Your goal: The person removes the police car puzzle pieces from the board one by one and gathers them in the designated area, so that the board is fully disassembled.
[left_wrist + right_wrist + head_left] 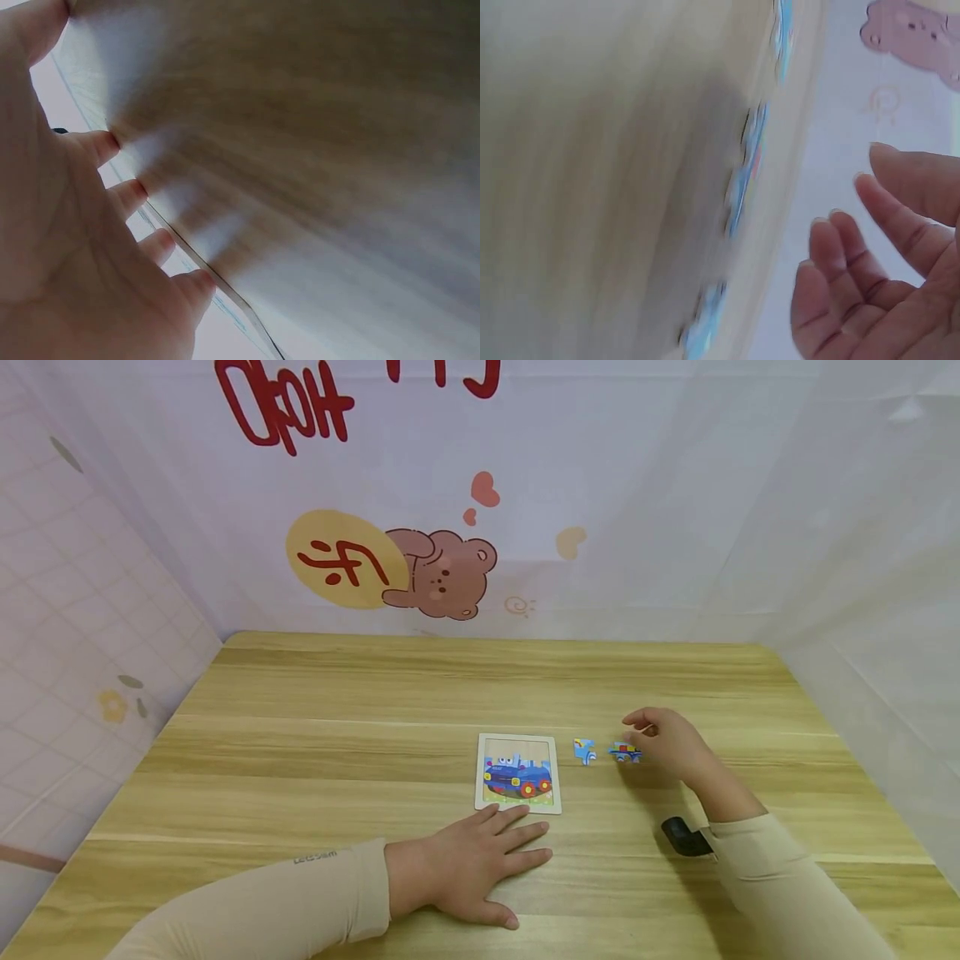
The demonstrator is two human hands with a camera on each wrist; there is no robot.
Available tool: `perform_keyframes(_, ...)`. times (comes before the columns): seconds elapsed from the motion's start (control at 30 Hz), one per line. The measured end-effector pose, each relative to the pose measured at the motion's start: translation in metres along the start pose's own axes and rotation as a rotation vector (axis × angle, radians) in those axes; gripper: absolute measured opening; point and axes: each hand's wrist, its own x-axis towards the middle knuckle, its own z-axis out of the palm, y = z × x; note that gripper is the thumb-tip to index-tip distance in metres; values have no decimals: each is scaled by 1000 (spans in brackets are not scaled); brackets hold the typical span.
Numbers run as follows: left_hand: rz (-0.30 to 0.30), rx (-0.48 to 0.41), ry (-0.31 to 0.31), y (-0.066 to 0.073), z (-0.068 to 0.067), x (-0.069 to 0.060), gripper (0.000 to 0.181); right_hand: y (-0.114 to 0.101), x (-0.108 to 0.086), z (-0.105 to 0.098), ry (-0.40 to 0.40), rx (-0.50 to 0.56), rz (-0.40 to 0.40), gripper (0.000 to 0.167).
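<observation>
A white-framed jigsaw puzzle (557, 777) of a blue vehicle lies on the wooden table, its upper part showing bare backing. My left hand (472, 864) rests spread on the table, index and middle fingertips at the frame's lower edge. To the right of the frame lie a light-blue puzzle piece (581, 748) and a multicoloured puzzle piece (625, 752). Over the latter's right side hovers my right hand (670, 745), fingers loosely bent with nothing between them. The right wrist view also shows another puzzle piece (703, 322), which the right hand seems to hide in the head view.
The wooden table (337, 693) meets a white printed cloth (637, 485) at its back, with cloth on both sides too. A black device (686, 837) sits at the right wrist.
</observation>
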Motion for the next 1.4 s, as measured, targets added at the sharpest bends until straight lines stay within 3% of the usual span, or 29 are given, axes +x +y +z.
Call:
perform_keyframes(0.3, -1, -8, -6, -1, 2, 1, 77, -25, 9, 29, 83, 96, -80, 29)
perform_keyframes(0.67, 3, 6, 0, 0, 2, 1, 77, -54, 15, 62, 65, 130, -130, 27)
perform_keyframes(1.03, 10, 16, 12, 0, 1, 1, 76, -81, 17, 85, -36, 143, -135, 29)
perform_keyframes(1.4, 21, 34, 38, 0, 3, 1, 76, -95, 22, 99, -157, 76, -120, 26)
